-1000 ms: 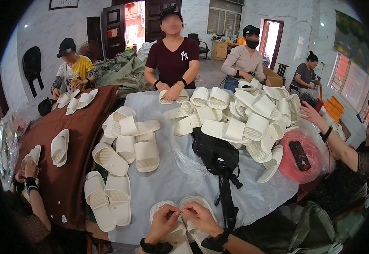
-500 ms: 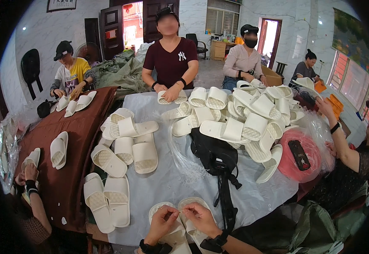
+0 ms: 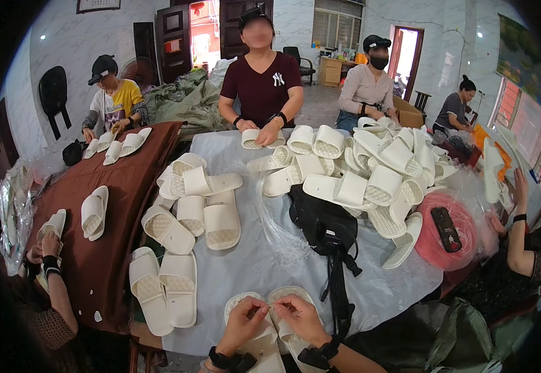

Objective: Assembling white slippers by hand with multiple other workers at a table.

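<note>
Both hands stayed pinched together over the pair of white slippers (image 3: 270,317) lying just below the black bag (image 3: 323,227) on the surface (image 3: 252,267): left hand (image 3: 242,323) and right hand (image 3: 301,317) closed, fingertips meeting on something too small to tell. Little had shifted in the last second, suggesting fine work continued.

— Report your hands.
— My left hand (image 3: 244,322) and right hand (image 3: 300,317) meet fingertip to fingertip over a pair of white slippers (image 3: 269,323) at the near table edge.
— Surroundings?
— A black bag (image 3: 321,225) just beyond; a heap of slippers (image 3: 370,171) farther right.
</note>
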Tool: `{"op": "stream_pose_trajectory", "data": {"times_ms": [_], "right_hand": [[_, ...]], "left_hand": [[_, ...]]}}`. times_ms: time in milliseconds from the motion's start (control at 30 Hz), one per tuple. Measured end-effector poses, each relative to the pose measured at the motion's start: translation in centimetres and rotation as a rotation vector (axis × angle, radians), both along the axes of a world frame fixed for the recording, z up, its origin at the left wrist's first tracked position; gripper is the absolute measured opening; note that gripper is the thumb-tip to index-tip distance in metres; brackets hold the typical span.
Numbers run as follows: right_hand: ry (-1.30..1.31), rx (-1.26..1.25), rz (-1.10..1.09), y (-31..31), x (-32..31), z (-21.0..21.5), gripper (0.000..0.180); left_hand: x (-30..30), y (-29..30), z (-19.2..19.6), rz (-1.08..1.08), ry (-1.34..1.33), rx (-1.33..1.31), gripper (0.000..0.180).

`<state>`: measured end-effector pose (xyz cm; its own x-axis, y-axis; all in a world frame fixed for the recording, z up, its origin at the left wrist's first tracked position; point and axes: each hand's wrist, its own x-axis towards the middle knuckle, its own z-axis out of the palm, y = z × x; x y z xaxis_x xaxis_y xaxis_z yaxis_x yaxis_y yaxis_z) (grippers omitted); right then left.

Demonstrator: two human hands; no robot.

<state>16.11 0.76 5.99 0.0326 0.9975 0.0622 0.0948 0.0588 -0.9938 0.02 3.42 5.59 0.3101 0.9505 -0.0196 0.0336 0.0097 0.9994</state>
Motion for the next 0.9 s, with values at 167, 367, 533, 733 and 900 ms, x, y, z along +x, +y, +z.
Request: {"op": "stream_pose_trajectory", "data": {"times_ms": [167,367,533,733,900], "right_hand": [[0.036,0.029,0.000,-0.1,0.1,-0.4,0.015],[0.113,-0.036,-0.047,0.1,0.5,-0.7,0.015],[0.277,-0.030,-0.041,0.8,0.5,-0.6,0.015],[0.029,0.065,0.007,0.4,0.5,-0.6,0.012],[0.033,0.043,-0.016,0.1,0.2,-0.8,0.011]], "left_hand": [[-0.1,-0.3,0.0,-0.015,0.030,0.039,0.010],[0.4,0.4,-0.2,0.003,0.113,0.092,0.010],[0.2,0.6,0.6,-0.014,0.061,0.052,0.008],[0.3,0.3,-0.3,0.026,0.010,0.080,0.008],[0.1,0.1,-1.0,-0.006,0.030,0.060,0.008]]}}
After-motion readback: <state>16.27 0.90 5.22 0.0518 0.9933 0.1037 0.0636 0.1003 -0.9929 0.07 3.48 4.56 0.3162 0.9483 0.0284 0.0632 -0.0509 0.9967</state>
